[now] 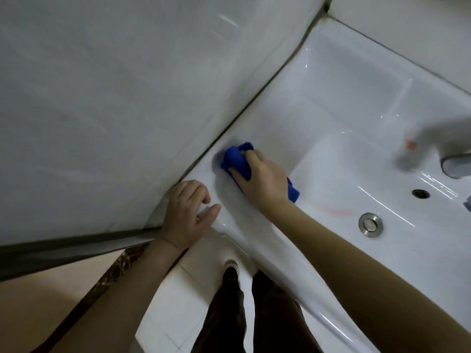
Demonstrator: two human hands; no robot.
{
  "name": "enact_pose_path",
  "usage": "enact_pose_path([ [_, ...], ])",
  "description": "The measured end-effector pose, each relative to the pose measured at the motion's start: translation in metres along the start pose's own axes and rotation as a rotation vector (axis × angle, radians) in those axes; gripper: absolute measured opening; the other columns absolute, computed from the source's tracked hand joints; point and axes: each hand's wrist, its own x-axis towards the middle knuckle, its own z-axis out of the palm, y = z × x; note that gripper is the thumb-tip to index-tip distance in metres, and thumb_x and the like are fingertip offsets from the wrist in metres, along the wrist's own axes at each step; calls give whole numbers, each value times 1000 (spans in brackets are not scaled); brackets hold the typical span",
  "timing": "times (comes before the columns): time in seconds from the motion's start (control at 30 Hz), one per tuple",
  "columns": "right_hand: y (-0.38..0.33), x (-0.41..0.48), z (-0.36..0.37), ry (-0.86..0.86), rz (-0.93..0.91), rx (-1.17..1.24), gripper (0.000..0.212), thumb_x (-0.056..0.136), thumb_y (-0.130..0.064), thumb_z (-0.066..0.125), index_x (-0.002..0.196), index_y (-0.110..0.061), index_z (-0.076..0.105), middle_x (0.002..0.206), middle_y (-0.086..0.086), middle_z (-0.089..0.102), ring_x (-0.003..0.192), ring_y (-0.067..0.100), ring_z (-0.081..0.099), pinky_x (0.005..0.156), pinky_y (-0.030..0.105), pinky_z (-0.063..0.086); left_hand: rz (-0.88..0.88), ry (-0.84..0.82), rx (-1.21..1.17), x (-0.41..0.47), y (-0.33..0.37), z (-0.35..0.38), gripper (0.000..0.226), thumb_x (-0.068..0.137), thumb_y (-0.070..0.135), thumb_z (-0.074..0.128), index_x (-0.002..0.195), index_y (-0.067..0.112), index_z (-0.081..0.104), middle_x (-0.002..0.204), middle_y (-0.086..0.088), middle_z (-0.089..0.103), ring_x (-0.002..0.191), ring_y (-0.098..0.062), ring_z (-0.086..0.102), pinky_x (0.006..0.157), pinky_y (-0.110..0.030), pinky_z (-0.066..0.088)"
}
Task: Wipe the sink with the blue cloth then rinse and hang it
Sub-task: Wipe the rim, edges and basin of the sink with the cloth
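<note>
Right hand [262, 177] grips the blue cloth [235, 160] on the sink [331, 118] ledge, left hand [186, 215] loosely curled, empty; wiping underway, rinsing and hanging remain.

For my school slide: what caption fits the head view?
Right hand presses the blue cloth on the sink rim; left hand rests nearby.

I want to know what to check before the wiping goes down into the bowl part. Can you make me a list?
1. Blue cloth held firmly: ok, the right hand grips it on the sink ledge by the wall.
2. Left hand out of the way: ok, it rests at the sink's front corner, apart from the cloth.
3. Bowl already clean: not ok, a pinkish smear lies near the drain stopper.
4. Stopper open for rinsing: cannot tell.
5. Tap off: cannot tell, only its blurred tip shows.
</note>
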Motion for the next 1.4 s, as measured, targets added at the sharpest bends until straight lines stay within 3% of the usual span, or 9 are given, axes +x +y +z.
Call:
enact_pose_path([
  [0.17,-26,-29,3,-230,-102,121,31,93,-44,55,108,-17,60,99,0,64,74,20,60,67,41,51,-157,-47,-195,-3,4,-11,15,86,29,51,90,16,46,93,8,39,82,-8,37,77,-13,33],
  [0.27,-25,-47,-7,-288,24,245,23,94,-44,59,102,-22,63,90,-8,62,70,9,54,64,29,42,-213,-109,-254,-1,8,-18,14,88,29,50,99,22,45,98,14,39,88,0,42,79,-11,35],
  [0.33,-20,-71,-18,-287,142,276,22,94,-47,57,99,-26,62,83,-12,59,68,3,50,64,24,37,-169,-172,-171,0,9,-22,17,91,31,48,100,18,51,99,8,47,89,-6,45,85,-17,37],
  [0.47,-5,-144,-44,-180,365,163,34,89,-62,48,90,-31,59,72,-13,59,62,2,54,61,25,44,113,-274,66,-1,1,-26,26,92,29,48,94,10,66,94,-6,61,91,-23,52,107,-43,34],
  [0.67,-62,-130,-17,17,539,-100,49,86,-71,42,69,-26,51,63,-8,50,52,9,49,48,29,43,196,-305,-4,3,-4,-36,16,92,15,51,88,7,64,90,-10,61,83,-32,53,89,-40,39],
  [0.77,-89,-98,3,41,516,-147,54,90,-68,42,64,-21,49,63,-5,49,52,14,48,46,31,40,322,-288,-10,2,-11,-39,11,91,8,52,86,6,61,87,-9,59,81,-31,52,92,-41,39],
  [0.87,-80,-126,-4,81,571,-170,56,93,-66,41,66,-18,51,63,-4,50,52,16,49,46,31,41,298,-337,10,2,-16,-42,18,95,15,48,94,6,64,94,-9,62,91,-32,54,102,-40,37],
  [1.1,-40,-218,-48,246,940,-212,52,90,-59,44,61,-16,42,60,1,49,51,23,48,48,27,29,247,-322,45,-2,-14,-39,11,93,15,55,94,10,65,96,-10,61,105,-36,53,105,-42,36],
  [1.4,-100,-116,13,273,750,-147,48,88,-54,54,58,-24,32,54,-10,33,46,13,34,45,25,15,269,-353,63,-2,-19,-37,26,97,25,42,102,11,63,103,-9,59,109,-34,50,104,-42,34],
])
